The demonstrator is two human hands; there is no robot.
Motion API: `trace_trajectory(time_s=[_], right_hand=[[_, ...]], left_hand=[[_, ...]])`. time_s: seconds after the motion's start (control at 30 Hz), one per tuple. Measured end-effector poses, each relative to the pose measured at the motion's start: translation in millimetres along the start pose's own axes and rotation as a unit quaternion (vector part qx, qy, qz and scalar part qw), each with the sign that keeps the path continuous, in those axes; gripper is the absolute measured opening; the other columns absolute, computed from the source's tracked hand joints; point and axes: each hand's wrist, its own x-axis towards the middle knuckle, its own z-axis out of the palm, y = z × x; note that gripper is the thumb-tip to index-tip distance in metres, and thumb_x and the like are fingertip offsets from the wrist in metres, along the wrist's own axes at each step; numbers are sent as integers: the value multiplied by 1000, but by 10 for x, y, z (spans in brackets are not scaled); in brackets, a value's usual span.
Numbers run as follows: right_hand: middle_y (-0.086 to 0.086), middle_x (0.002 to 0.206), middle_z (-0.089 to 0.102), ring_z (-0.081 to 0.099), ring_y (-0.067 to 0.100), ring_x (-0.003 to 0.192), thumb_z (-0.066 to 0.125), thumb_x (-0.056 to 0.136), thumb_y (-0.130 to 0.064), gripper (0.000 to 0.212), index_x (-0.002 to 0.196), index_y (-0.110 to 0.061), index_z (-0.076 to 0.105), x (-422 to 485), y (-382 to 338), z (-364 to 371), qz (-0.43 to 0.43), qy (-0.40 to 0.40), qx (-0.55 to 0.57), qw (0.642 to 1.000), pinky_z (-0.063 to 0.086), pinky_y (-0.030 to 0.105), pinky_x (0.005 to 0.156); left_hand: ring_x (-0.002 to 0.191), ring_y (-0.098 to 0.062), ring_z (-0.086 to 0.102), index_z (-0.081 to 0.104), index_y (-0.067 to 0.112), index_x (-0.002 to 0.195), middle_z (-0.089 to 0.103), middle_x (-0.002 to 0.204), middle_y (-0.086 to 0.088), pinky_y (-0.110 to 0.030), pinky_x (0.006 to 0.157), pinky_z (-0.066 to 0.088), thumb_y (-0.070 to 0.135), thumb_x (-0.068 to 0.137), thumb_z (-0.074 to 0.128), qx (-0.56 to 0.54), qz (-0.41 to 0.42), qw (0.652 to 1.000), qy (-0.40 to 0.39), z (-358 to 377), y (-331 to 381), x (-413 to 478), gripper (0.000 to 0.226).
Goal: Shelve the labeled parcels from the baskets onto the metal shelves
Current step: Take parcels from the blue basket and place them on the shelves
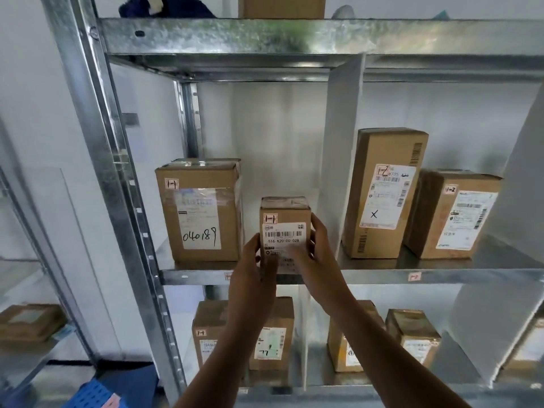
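A small brown parcel (285, 214) with a white barcode label and a "1-1" tag stands upright on the middle metal shelf (382, 276), in the left bay. My left hand (252, 270) grips its left side and my right hand (316, 251) grips its right side, thumbs on the label. A larger parcel (201, 212) tagged "1-1" and marked "040189" stands just to its left.
A white divider (341, 148) separates the left bay from the right one, where two parcels (382, 192) tagged "1-2" stand. More parcels (273, 334) sit on the shelf below. A blue basket (88, 394) lies on the floor at the lower left. The steel upright (117, 172) frames the left.
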Motion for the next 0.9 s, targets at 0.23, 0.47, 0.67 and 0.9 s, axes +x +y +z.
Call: trace_trajectory(time_s=[0.23,0.47,0.67,0.9], right_hand=[[-20,142,56,58,-1,128,56,102,-46,57,153,-34,31,102,23,55,-1,0,-14,1000,58,30,101],[-7,174,14,4,18,162,38,94,-77,77,160,-43,19,188,-295,74,-168,59,-367,913,6,54,129],[14,172,21,16,43,158,33,91,-83,87,162,-32,29,457,-218,171,-175,27,-563,808,12,62,124],[17,166,31,23,47,155,48,85,-80,89,157,-30,31,583,-114,147,-132,17,-571,810,31,68,119]], left_hand=[[128,-19,59,51,27,144,55,145,6,-34,93,59,34,100,64,53,-26,996,59,21,-71,72,46],[141,-30,44,54,12,141,56,145,-9,-55,117,33,41,100,57,261,265,912,174,-703,192,513,51],[157,-37,10,44,31,153,24,169,-3,-59,124,5,67,98,35,384,254,880,118,-1111,338,1179,67],[149,-38,28,40,36,152,35,163,-4,-62,123,12,70,95,23,451,199,867,67,-1175,163,1368,69]])
